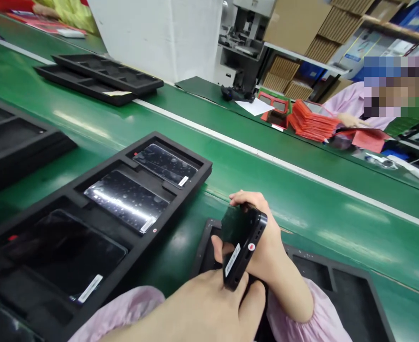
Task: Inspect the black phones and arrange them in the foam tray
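While both hands, left hand (209, 308) and right hand (266, 247), clamp one black slab-shaped phone (243, 244), three glossy phones (127, 199) already fill the black foam tray (195, 183); the near black foam tray (351, 285) shows empty pockets.

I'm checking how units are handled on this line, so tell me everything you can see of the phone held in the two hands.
The phone is a dark, glossy slab with rounded corners, tilted edge-on above a black foam tray. A white barcode sticker and a small red round sticker sit on it, and ports show on its lower edge. The right hand wraps it from behind, fingertips over the top; the left hand grips its lower end.
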`<action>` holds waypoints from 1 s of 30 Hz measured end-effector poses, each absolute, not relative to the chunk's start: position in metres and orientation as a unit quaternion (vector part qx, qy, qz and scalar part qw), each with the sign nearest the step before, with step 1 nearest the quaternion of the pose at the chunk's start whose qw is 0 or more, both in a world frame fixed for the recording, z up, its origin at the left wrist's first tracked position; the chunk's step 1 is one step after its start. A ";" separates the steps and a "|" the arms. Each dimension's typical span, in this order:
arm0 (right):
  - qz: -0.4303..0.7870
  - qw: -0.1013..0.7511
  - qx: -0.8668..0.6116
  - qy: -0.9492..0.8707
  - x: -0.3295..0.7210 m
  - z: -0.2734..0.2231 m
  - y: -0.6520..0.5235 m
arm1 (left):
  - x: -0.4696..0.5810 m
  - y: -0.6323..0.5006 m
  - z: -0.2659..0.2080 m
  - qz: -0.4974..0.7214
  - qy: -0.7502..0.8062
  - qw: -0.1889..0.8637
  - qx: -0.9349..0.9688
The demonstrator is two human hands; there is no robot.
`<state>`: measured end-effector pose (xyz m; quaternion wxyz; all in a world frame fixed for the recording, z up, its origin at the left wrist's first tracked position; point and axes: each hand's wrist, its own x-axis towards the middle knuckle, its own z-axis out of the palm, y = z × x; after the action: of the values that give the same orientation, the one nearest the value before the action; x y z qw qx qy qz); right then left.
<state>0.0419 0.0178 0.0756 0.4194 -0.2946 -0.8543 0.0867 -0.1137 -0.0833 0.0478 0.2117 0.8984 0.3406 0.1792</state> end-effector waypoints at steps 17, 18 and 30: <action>0.084 0.388 -0.314 -0.862 0.039 0.068 0.022 | -0.081 -0.085 0.020 0.191 0.349 0.109 0.911; 0.084 0.386 -0.313 -0.864 0.039 0.068 0.022 | -0.081 -0.085 0.021 0.193 0.349 0.106 0.911; 0.062 0.383 -0.313 -0.867 0.039 0.068 0.024 | -0.085 -0.079 0.029 0.202 0.341 0.115 0.911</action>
<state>0.0388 0.0242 0.0681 0.3831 -0.3127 -0.8670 0.0622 -0.0846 -0.0791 0.0289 0.1149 0.9109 0.3409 0.2020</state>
